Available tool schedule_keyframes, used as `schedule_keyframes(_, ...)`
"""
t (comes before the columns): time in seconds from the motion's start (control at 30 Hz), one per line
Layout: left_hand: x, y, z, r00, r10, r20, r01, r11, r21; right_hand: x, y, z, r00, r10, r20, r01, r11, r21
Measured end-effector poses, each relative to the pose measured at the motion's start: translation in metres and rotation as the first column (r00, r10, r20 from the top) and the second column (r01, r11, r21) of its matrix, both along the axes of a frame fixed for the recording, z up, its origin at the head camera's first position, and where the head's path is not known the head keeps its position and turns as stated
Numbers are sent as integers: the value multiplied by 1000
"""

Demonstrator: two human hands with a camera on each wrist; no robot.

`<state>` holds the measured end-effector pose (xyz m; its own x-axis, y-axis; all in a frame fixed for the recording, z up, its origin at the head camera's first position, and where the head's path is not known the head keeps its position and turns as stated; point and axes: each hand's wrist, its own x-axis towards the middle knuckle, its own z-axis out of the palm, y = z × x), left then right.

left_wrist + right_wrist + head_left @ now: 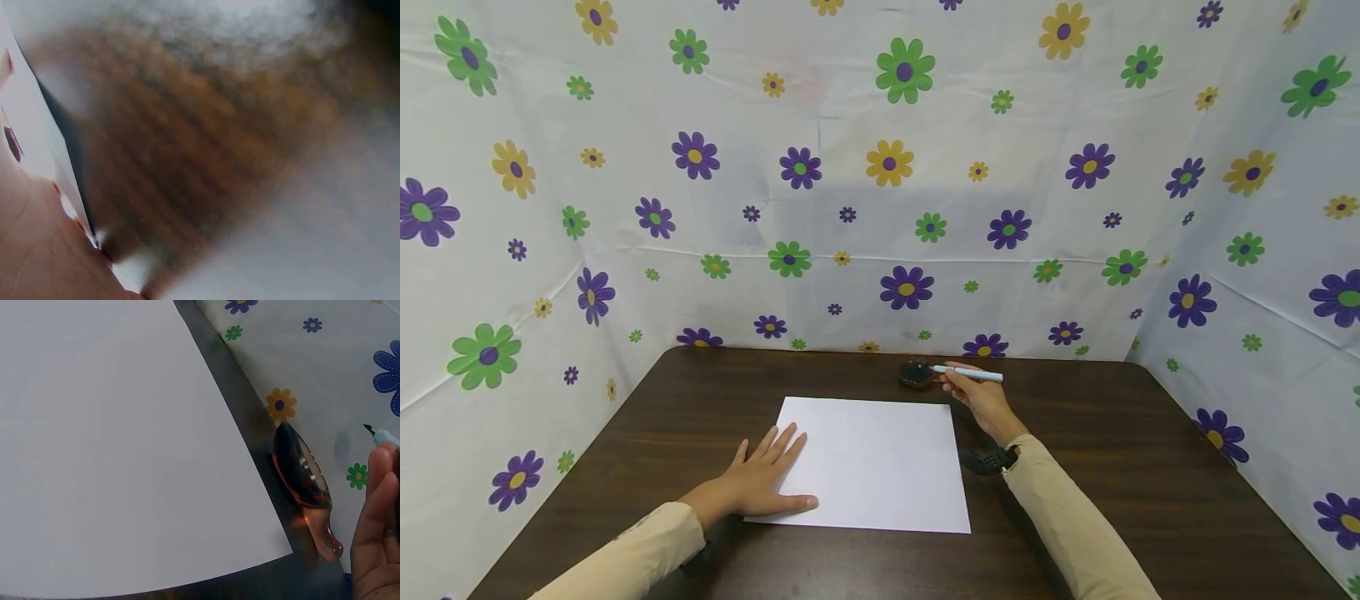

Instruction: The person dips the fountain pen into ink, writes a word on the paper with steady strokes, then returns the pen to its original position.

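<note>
A blank white sheet of paper point(872, 467) lies on the dark wooden table. My left hand point(763, 481) rests on its left side, fingers spread; in the left wrist view part of the palm point(44, 244) shows beside the paper's edge. Beyond the sheet's far right corner, my right hand point(977, 396) pinches a pale blue pen point(973, 373). The pen's dark tip point(369, 429) is uncovered and points left in the head view. Close by on the table lies a glossy, brown, see-through spoon-shaped thing point(299, 465) with a short handle; in the head view its dark bowl point(916, 373) shows left of the hand.
The brown table point(1150, 483) reaches out on both sides of the sheet. A white cloth with flowers point(850, 208) hangs behind the table and along its sides. A dark strap point(992, 461) is on the right wrist. Much of the left wrist view is blurred.
</note>
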<state>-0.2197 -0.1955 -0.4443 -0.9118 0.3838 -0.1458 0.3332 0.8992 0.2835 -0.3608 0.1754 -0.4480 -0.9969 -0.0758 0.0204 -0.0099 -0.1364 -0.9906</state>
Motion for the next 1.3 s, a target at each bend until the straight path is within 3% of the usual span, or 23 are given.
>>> schedule_keyframes(0.23, -1, 0, 0, 1000, -2, -3, 2, 1000, -10, -2, -2, 1, 997, 32, -66, -31, 999, 17)
schedule_keyframes(0.43, -2, -2, -4, 1000, -9, 6, 9, 1000, 10, -5, -11, 4, 996, -45, -81, 53, 993, 105)
schedule_keyframes(0.63, -8, -4, -15, 1000, -8, -3, 8, 1000, 22, -14, -20, 1, 992, -107, -64, 117, 977, 177)
schedule_keyframes(0.87, -10, -5, -19, 999, 18, -34, -18, 1000, 3, -22, -32, -1, 983, -154, -101, 181, 911, 371)
schedule_keyframes(1.13, -3, 2, 2, 1000, 5, 27, -5, 1000, 6, -21, -43, 3, 970, -178, -165, 240, 795, 556)
schedule_keyframes(1.3, -1, 3, 6, 999, 6, 33, -5, 1000, -14, -20, -48, 4, 971, -181, -153, 237, 775, 585)
